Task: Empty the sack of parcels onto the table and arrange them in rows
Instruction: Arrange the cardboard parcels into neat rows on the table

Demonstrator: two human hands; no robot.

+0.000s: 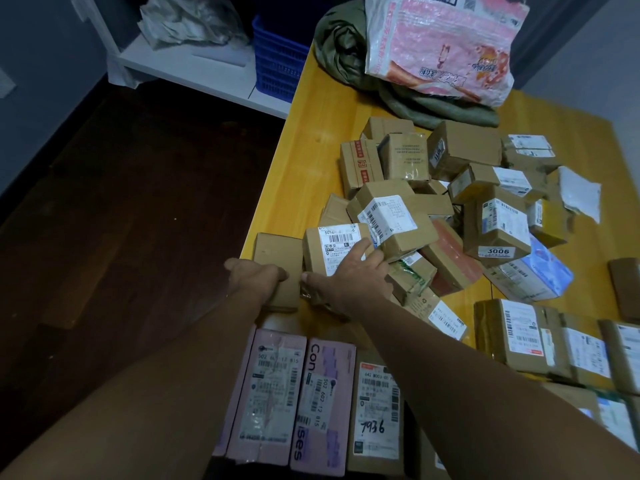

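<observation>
Head view: we look down across a yellow table (311, 140); its right side and near edge are cut off by the frame.
Sack: a green sack (341, 60) lies crumpled at the table's far end, partly under a pink-and-white bag (440, 46).
Pile: loose parcels (478, 157) are heaped mid-table, many hidden under one another.
Left hand (254, 275): it grips the near left edge of a plain brown box (277, 252) at the table's left side, fingers curled. We cannot see the fingertips.
Right hand (349, 277): fingers spread flat on a labelled box (332, 242) just beside the plain one, thumb stretched left.
Near row: two pink parcels (266, 393) and a brown parcel (375, 410) marked 7936 lie side by side, partly covered by the forearms.
Right row: more labelled boxes (519, 337), cut off at the frame edge.
Labels: mostly too small for us to read.
Off-table: a blue crate (277, 64) on a white shelf (194, 71), dim.
</observation>
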